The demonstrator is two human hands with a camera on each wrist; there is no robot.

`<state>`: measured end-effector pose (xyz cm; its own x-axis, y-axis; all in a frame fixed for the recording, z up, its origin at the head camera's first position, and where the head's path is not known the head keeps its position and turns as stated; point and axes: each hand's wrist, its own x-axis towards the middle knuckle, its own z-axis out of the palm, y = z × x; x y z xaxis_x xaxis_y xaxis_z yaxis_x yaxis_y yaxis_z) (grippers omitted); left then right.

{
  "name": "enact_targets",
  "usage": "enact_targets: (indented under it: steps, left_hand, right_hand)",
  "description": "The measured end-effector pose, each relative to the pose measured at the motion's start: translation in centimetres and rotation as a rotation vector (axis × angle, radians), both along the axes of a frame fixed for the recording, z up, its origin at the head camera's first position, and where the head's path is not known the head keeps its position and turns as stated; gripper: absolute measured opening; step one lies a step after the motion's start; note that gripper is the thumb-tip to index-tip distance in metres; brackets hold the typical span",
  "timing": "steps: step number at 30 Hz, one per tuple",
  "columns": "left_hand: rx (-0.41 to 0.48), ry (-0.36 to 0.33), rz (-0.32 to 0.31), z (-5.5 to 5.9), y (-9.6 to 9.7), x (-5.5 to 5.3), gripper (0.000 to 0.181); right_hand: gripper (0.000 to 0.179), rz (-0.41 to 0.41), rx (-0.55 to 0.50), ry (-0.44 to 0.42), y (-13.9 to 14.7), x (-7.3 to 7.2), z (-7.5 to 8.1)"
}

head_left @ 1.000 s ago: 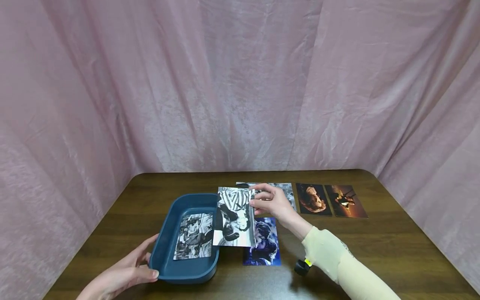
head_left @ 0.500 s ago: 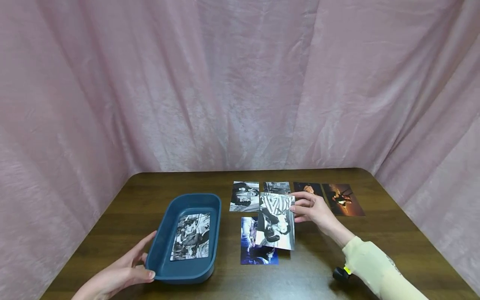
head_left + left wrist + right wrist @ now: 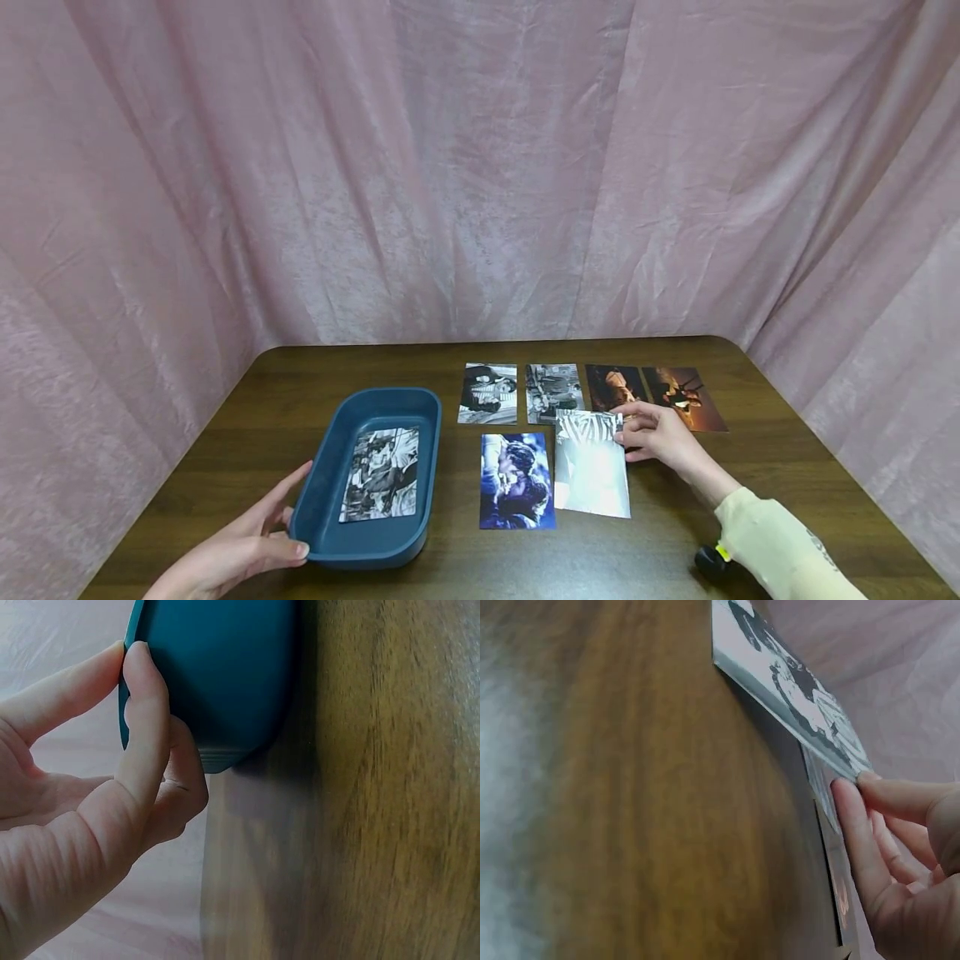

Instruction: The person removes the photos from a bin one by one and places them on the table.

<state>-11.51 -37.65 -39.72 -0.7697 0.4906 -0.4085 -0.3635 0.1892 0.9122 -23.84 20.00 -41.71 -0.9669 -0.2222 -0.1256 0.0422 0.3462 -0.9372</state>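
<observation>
My right hand (image 3: 660, 437) pinches a black-and-white photo card (image 3: 592, 467) by its right edge, between thumb and fingers. Glare washes out much of its face in the head view. In the right wrist view the card (image 3: 787, 686) tilts close over the table. Just left of it lies a blue-toned photo card (image 3: 517, 482). My left hand (image 3: 243, 537) grips the near left corner of a blue plastic tray (image 3: 367, 546), thumb and fingers on its rim (image 3: 133, 630). Inside the tray lies another black-and-white photo card (image 3: 380, 475).
A back row on the wooden table (image 3: 247, 425) holds two black-and-white cards, one on the left (image 3: 488, 394) and one beside it (image 3: 553, 392), then a dark orange card (image 3: 611, 385) and an orange-brown card (image 3: 686, 400). A pink curtain (image 3: 480, 183) hangs behind.
My right hand has carried the black-and-white card rightward from beside the tray, past the blue-toned card, and lowered it near the table. My left hand stays on the tray, which shifted slightly left in view.
</observation>
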Motion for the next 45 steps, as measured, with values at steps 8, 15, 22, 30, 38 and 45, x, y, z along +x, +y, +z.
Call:
enact_targets:
  steps: [8, 15, 22, 30, 38, 45]
  left_hand:
    - [-0.051, -0.029, 0.041, 0.1, 0.2, -0.1, 0.104]
    - [-0.031, -0.021, 0.028, 0.1, 0.1, 0.0, 0.103]
    - [-0.012, -0.008, 0.022, -0.1, 0.0, 0.1, 0.103]
    - [0.012, 0.007, 0.006, -0.1, 0.0, 0.1, 0.102]
    - [0.032, 0.014, -0.003, -0.1, 0.0, 0.1, 0.102]
    - [0.031, 0.01, -0.011, -0.1, -0.1, 0.2, 0.1]
  right_hand:
    - [0.043, -0.031, 0.113, 0.021, 0.0, 0.6, -0.5]
    - [0.04, -0.028, 0.199, 0.056, -0.1, 1.1, -0.7]
    - [0.036, -0.047, 0.252, 0.091, -0.3, 1.0, -0.9]
    - [0.038, -0.061, 0.273, 0.079, -0.5, 1.1, -0.9]
    - [0.038, -0.064, 0.329, 0.109, -0.6, 1.2, -0.8]
    - [0.041, -0.069, 0.31, 0.116, -0.6, 1.2, -0.6]
